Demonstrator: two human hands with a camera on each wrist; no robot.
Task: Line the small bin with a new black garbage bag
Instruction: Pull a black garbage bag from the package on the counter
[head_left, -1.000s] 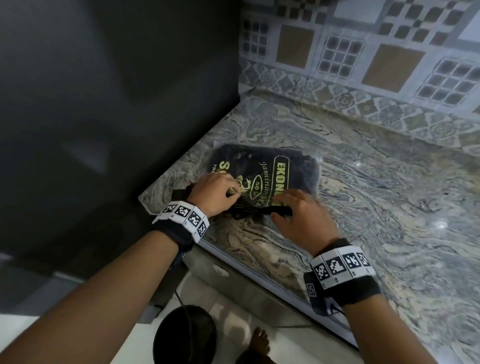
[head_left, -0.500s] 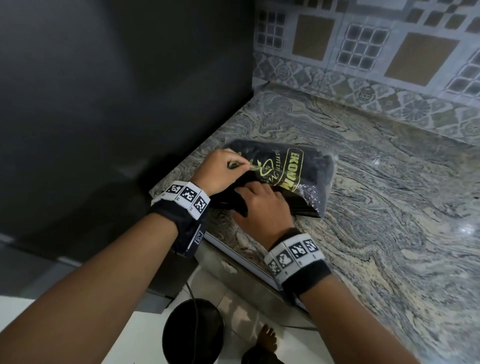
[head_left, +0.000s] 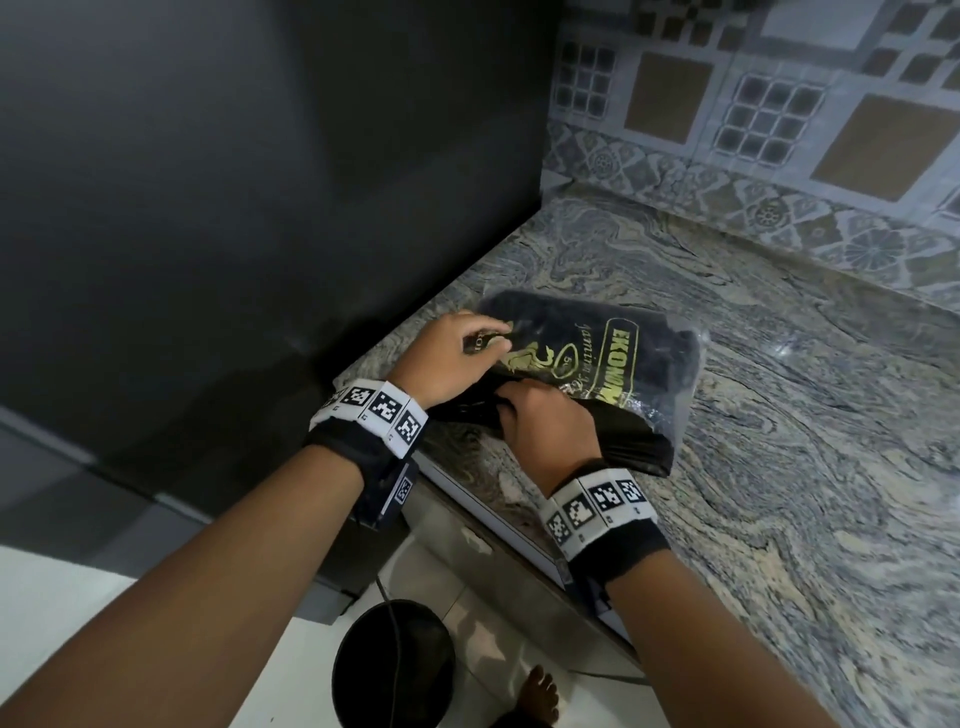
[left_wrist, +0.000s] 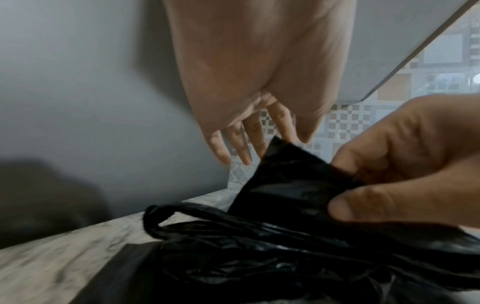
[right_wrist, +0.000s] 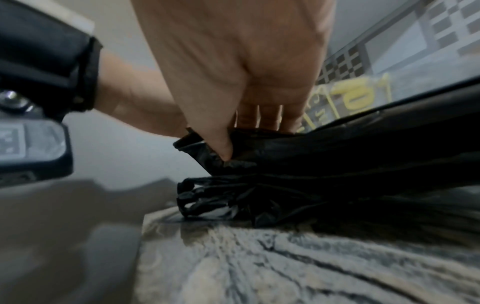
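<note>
**Bag being drawn out of its packet**

Fingers of the right hand (head_left: 545, 431) are pinching one folded black garbage bag (left_wrist: 293, 185) at its corner, thumb on the near face and fingertips behind, and easing it out through the packet's open end. The left hand (head_left: 452, 358) is bearing down on the printed packet (head_left: 613, 364) just beyond that pinch, its fingers curled over the top film; whether they are actually pinching the film or only pressing it is hard to tell from these angles.

For a clean pull, the pinch should be closing on a single layer. Directly beneath it a bundle of other black bags (right_wrist: 233, 197) is bunching at the mouth, and a deep grip would likely be dragging several out together. Keeping the grip at the very corner, and pulling along the countertop (head_left: 779, 467) toward the near edge rather than upward, should be letting the sheet slide free while the left hand is anchoring the packet behind it.

Thin film probably stretches under a jerk, so a slow, steady draw seems wiser.

The small bin (head_left: 395, 665) is waiting on the floor, well below and on the near side of the grip, not yet lined.
</note>
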